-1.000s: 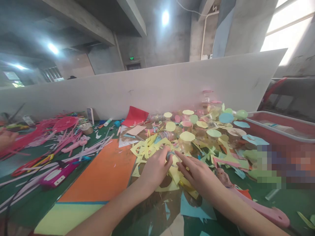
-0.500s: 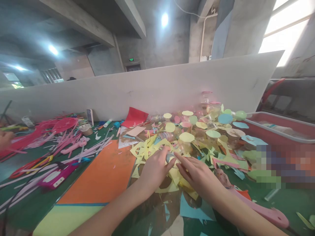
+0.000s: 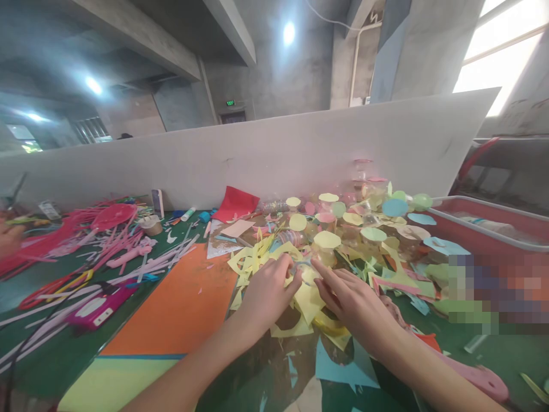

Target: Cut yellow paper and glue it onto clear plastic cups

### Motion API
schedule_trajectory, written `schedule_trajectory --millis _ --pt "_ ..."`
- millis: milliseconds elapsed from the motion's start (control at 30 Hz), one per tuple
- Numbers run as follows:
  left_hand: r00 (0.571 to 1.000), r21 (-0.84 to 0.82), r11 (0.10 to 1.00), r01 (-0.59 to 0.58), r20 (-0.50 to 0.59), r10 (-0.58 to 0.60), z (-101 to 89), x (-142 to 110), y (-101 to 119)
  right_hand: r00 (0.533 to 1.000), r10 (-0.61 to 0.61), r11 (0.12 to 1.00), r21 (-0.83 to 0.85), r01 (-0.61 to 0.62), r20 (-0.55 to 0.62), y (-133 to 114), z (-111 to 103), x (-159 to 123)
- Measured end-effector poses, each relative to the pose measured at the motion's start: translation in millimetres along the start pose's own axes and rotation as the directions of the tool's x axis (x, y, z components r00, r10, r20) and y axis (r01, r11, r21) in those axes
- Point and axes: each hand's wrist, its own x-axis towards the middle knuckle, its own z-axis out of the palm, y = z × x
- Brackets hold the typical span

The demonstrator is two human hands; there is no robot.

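Observation:
My left hand [image 3: 266, 290] and my right hand [image 3: 350, 298] meet over a heap of yellow paper scraps [image 3: 274, 260] on the green table. Between their fingertips sits a small clear object [image 3: 302, 266], possibly a bottle or a tape roll; I cannot make it out. The left hand's fingers curl against it. The right hand's index finger points onto it with the other fingers loosely bent. A yellow paper piece [image 3: 309, 298] lies just under both hands.
Clear bottles topped with coloured paper discs [image 3: 360, 220] crowd behind the hands. An orange sheet [image 3: 184, 306] lies left, pink scissors [image 3: 467, 375] right, a red tray [image 3: 484, 226] far right. Pink strips [image 3: 103, 240] cover the left; another person's hand [image 3: 8, 240] shows at the left edge.
Both hands have lifted slightly and shifted right, and the yellow paper piece under them now shows more. The other person's hand at the left edge moved a little.

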Motion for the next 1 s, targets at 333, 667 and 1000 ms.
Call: schedule_trajectory --millis 333,667,1000 --pt "0.99 -0.125 0.986 -0.106 0.076 0.116 2.1 5 -11 0.924 0.331 0.888 0.266 -0.374 0.194 -2 -8 4" --pt "0.955 -0.43 0.882 0.191 0.287 -0.067 -10.3 7 -14 0.693 0.554 0.469 0.515 -0.718 0.462 -4 -16 13" --pt "0.864 -0.726 0.546 0.419 0.503 0.004 -0.9 31 -35 0.596 0.576 0.041 0.709 -0.704 0.559 3 -9 22"
